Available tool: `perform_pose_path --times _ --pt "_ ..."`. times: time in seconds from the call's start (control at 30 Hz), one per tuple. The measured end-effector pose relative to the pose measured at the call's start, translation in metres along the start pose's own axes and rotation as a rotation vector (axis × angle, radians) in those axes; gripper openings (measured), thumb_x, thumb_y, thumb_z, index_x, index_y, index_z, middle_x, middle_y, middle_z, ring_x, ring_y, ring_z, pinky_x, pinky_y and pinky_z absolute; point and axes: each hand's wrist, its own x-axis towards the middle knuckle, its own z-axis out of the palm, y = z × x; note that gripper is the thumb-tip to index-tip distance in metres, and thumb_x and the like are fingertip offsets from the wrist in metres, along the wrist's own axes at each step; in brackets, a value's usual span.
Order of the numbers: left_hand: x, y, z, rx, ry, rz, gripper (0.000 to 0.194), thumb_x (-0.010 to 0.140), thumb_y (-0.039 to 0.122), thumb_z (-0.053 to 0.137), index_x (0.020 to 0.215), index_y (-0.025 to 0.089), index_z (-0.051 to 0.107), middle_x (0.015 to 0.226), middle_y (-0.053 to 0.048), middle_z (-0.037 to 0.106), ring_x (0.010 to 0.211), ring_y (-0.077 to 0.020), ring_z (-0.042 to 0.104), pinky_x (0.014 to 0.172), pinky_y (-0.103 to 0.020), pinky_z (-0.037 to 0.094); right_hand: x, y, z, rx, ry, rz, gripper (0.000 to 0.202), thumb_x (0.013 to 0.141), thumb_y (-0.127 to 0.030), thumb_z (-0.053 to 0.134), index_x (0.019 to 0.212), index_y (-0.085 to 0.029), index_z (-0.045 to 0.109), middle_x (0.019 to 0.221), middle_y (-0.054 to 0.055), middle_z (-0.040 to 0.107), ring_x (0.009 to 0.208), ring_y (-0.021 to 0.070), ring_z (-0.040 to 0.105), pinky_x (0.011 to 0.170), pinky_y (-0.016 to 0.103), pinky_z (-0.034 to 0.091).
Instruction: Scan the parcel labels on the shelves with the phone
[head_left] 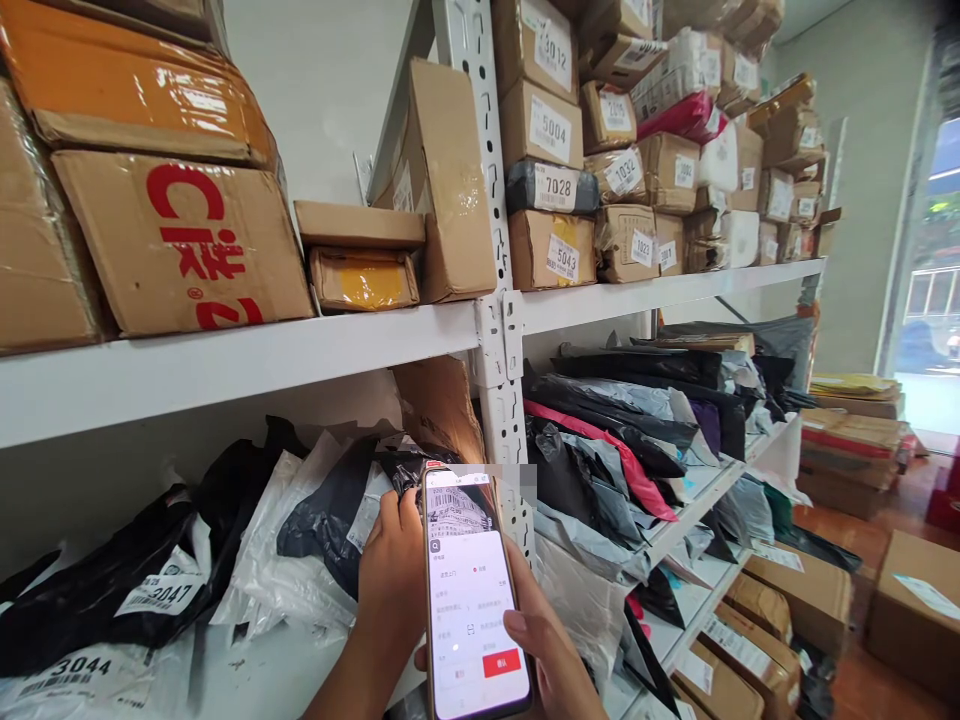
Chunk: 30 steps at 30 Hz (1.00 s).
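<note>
A smartphone [476, 600] stands upright in my right hand [544, 640], whose thumb lies over the right edge of the lit screen. A barcode label fills the top of that screen, and a red button shows near its bottom. To the left of the phone, my left hand [390, 570] has its fingers curled at a dark plastic-wrapped parcel [330, 515] with a white label, on the lower shelf. The fingertips are partly hidden, but they appear closed on the parcel's edge.
White metal shelves [420, 325] hold labelled cardboard boxes [551, 125] above and plastic mailer bags [615, 430] below. A white upright post [499, 400] stands just behind the phone. More boxes [919, 600] rest on the reddish floor at the right.
</note>
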Motion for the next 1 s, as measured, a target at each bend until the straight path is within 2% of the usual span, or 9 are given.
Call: perform_pose_path --times 0.1,0.2,0.3,0.5,0.7,0.87,1.0 --pt "-0.001 0.003 -0.003 0.023 -0.044 -0.024 0.023 0.088 0.015 0.043 0.097 0.015 0.063 0.101 -0.014 0.057 0.093 -0.0272 0.059 0.072 -0.034 0.051 0.0 0.0 0.005 0.006 -0.002 -0.037 0.083 0.065 -0.038 0.077 0.139 -0.026 0.043 0.116 0.009 0.072 0.108 0.0373 0.066 0.082 0.047 0.053" --pt "-0.001 0.003 -0.004 -0.038 -0.011 -0.063 0.025 0.089 0.018 0.043 0.106 0.017 0.061 0.105 -0.013 0.058 0.09 -0.0254 0.061 0.069 -0.032 0.051 0.001 -0.002 0.006 0.003 -0.008 -0.041 0.078 0.065 -0.039 0.077 0.136 -0.026 0.048 0.12 0.009 0.071 0.111 0.0373 0.065 0.084 0.047 0.053" --pt "-0.001 0.001 -0.002 -0.024 -0.015 -0.048 0.027 0.089 0.015 0.042 0.106 0.018 0.063 0.105 -0.012 0.059 0.092 -0.0254 0.062 0.069 -0.031 0.051 0.0 -0.004 0.007 -0.006 -0.006 -0.035 0.078 0.064 -0.039 0.078 0.135 -0.026 0.05 0.124 0.008 0.07 0.113 0.0366 0.064 0.085 0.045 0.052" --pt "-0.003 -0.001 0.002 0.021 -0.025 -0.109 0.027 0.091 0.019 0.043 0.111 0.013 0.059 0.105 -0.015 0.057 0.081 -0.0215 0.064 0.065 -0.029 0.051 -0.003 -0.009 0.009 -0.047 -0.011 -0.034 0.068 0.068 -0.04 0.076 0.132 -0.028 0.055 0.118 0.008 0.072 0.109 0.038 0.066 0.082 0.047 0.054" --pt "-0.003 0.001 -0.002 0.01 -0.097 -0.17 0.03 0.094 0.023 0.042 0.117 0.01 0.056 0.109 -0.016 0.057 0.079 -0.0206 0.065 0.063 -0.029 0.049 -0.003 -0.01 0.014 -0.013 -0.012 -0.047 0.067 0.067 -0.039 0.078 0.129 -0.029 0.059 0.117 0.006 0.073 0.109 0.0369 0.066 0.088 0.048 0.052" --pt "-0.001 0.001 -0.002 -0.032 -0.083 -0.187 0.032 0.094 0.02 0.042 0.121 0.008 0.053 0.113 -0.018 0.056 0.087 -0.0234 0.067 0.069 -0.031 0.051 -0.003 -0.011 0.017 0.001 -0.017 -0.043 0.069 0.068 -0.04 0.078 0.132 -0.027 0.056 0.117 0.007 0.073 0.107 0.0354 0.067 0.09 0.047 0.051" --pt "-0.002 -0.005 0.009 -0.044 -0.012 -0.141 0.029 0.092 0.016 0.043 0.117 0.009 0.056 0.113 -0.018 0.057 0.095 -0.025 0.067 0.078 -0.032 0.052 -0.004 -0.012 0.017 0.008 -0.001 -0.026 0.069 0.067 -0.039 0.079 0.131 -0.027 0.055 0.116 0.006 0.074 0.105 0.0343 0.069 0.089 0.046 0.052"
